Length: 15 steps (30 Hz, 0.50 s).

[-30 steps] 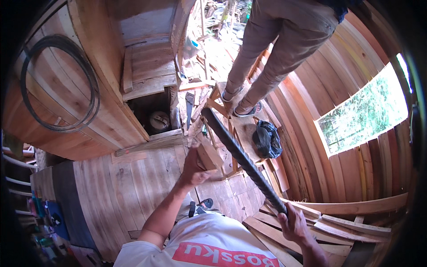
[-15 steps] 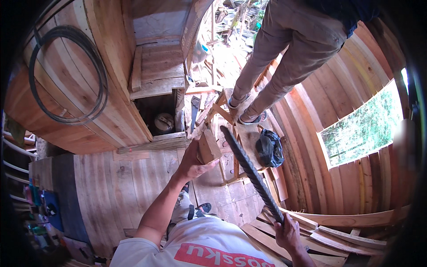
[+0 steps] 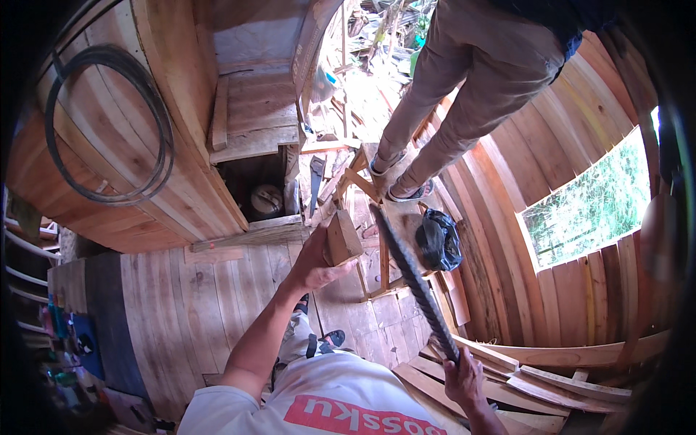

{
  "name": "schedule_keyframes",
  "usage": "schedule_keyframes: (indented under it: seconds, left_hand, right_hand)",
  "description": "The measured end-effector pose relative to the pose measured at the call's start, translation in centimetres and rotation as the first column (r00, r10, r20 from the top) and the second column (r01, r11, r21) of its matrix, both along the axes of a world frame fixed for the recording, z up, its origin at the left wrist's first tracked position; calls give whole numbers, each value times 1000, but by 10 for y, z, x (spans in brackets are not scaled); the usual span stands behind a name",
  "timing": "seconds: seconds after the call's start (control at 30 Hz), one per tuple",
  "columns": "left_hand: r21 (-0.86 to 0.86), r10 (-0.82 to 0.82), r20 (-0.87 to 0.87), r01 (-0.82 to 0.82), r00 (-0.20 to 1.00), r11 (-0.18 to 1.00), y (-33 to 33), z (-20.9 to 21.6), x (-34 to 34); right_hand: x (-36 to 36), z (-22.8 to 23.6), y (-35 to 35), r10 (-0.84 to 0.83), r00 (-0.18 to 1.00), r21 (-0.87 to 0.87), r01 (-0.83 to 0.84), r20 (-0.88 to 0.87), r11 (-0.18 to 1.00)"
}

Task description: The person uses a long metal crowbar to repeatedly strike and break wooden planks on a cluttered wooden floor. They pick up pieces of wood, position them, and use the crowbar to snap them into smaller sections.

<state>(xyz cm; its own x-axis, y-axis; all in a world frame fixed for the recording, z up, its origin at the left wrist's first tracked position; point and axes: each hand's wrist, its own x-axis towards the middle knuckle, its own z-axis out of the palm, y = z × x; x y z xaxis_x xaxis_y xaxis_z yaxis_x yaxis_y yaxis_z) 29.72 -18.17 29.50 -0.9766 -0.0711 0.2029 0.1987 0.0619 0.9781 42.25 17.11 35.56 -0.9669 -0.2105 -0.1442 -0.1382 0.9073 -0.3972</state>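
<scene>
The long, dark, ribbed rod (image 3: 415, 283) between four and five o'clock looks metallic, its surface rough with ridges. The pale brown rectangular wooden block (image 3: 345, 241) at centre is matt and bare. At three o'clock, the crumpled black plastic bag (image 3: 440, 243) shines. Creased brown trousers (image 3: 486, 90), toward one o'clock, are matt cloth; the pale plank floor (image 3: 196, 308), eight o'clock, is unvarnished-looking wood.

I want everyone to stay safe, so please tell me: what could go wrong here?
If swung forward, the dark bar in the right hand might hit the co-worker's legs. The co-worker, standing on a wooden bench, might trip over the black bag near their feet.
</scene>
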Motion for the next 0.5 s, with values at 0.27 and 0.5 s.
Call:
schedule_keyframes:
  seconds: [0.27, 0.5]
  left_hand:
    - [-167, -21, -71, 8, 997, 986, -6, -15, -8]
    - [135, -145, 414, 97, 899, 986, -18, -8, 2]
  right_hand:
    - [-6, -14, -11, 62, 994, -48, -67, -95, 997]
    - [-8, -43, -12, 51, 991, 20, -49, -127, 999]
